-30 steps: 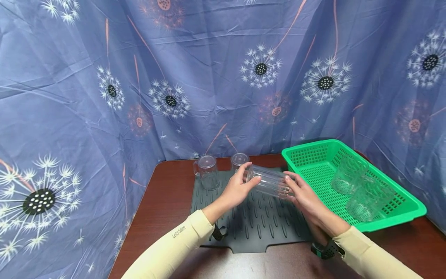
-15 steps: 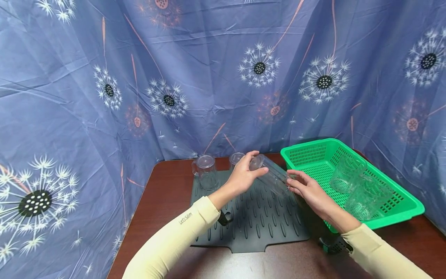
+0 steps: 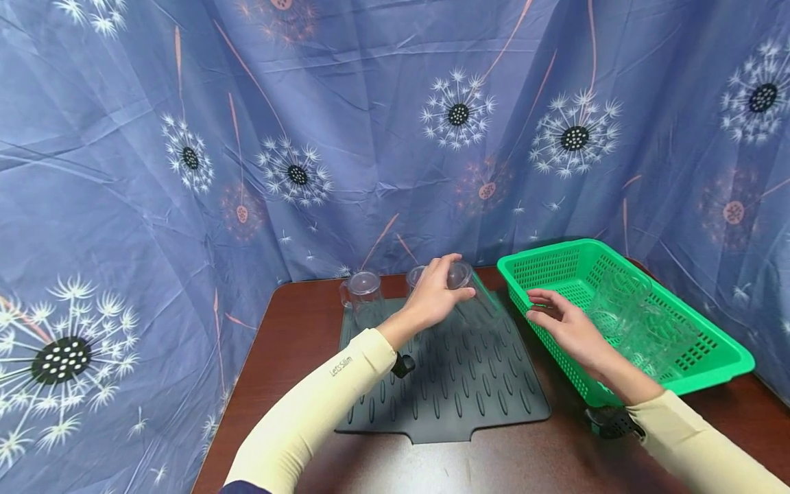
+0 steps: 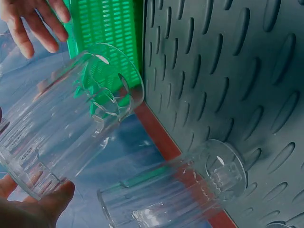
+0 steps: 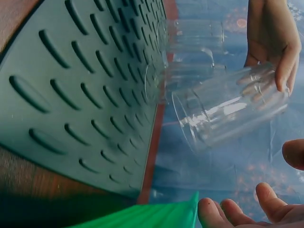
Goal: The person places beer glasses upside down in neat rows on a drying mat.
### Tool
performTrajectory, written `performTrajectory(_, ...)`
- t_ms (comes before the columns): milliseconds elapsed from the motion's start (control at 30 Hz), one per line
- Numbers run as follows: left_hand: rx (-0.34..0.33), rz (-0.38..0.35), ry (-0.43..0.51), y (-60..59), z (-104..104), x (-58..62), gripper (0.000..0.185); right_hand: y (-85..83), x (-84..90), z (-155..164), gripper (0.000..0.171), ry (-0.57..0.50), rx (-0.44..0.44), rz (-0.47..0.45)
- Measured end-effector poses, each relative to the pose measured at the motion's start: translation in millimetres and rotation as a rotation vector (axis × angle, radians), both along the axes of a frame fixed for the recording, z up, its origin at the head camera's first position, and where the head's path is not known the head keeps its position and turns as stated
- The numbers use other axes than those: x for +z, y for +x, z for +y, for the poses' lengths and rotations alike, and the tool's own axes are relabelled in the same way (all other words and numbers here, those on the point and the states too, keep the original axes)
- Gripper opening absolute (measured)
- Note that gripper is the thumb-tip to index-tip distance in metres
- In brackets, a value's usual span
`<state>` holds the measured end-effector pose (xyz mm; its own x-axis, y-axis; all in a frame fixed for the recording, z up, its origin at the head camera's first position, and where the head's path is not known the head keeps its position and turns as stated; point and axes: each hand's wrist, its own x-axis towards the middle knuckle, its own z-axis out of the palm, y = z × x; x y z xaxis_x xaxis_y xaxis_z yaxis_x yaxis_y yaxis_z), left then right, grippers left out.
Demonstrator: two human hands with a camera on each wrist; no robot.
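My left hand [image 3: 432, 296] grips a clear glass mug [image 3: 483, 302] around its base end. The mug is tilted mouth-down above the right back part of a dark ridged drying mat [image 3: 457, 391]. In the left wrist view the held mug's rim [image 4: 135, 71] points toward the mat. My right hand [image 3: 569, 335] is apart from the mug, its fingers loosely bent and holding nothing, beside the green basket's near left edge. Two more clear mugs stand upside down on the mat: one [image 3: 365, 296] at the back left, the other [image 3: 415, 277] partly hidden behind my left hand.
A green perforated basket [image 3: 549, 259] sits on the right of the brown table [image 3: 296, 322], with clear glass mugs [image 3: 654, 336] lying in its right side. A blue dandelion-print curtain [image 3: 370, 137] hangs close behind the table.
The right hand has let go of the mug and drawn away to the right. The left hand has moved the mug farther back and turned it from nearly level to steeply mouth-down.
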<state>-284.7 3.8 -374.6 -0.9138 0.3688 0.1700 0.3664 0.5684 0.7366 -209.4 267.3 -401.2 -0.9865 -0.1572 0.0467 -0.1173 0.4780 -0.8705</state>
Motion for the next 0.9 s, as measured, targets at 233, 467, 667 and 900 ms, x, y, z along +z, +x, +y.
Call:
performTrajectory(233,-0.028,0.017,-0.068,-7.1,1.7,-2.7,0.068,0.0,8.5,11.1,0.058,0.075,-0.023,0.059)
performTrajectory(467,-0.037,0.039,-0.119,-16.7,6.9,-9.2,0.067,1.5,9.8,24.5,0.061,0.225,-0.056,0.177)
performTrajectory(667,-0.037,0.051,-0.152,-22.8,13.4,-15.0,0.066,0.4,13.6,37.9,0.063,0.323,-0.055,0.21)
performTrajectory(900,-0.038,0.071,-0.186,-28.5,21.5,-18.7,0.064,0.0,21.7,46.3,0.059,0.372,-0.048,0.238)
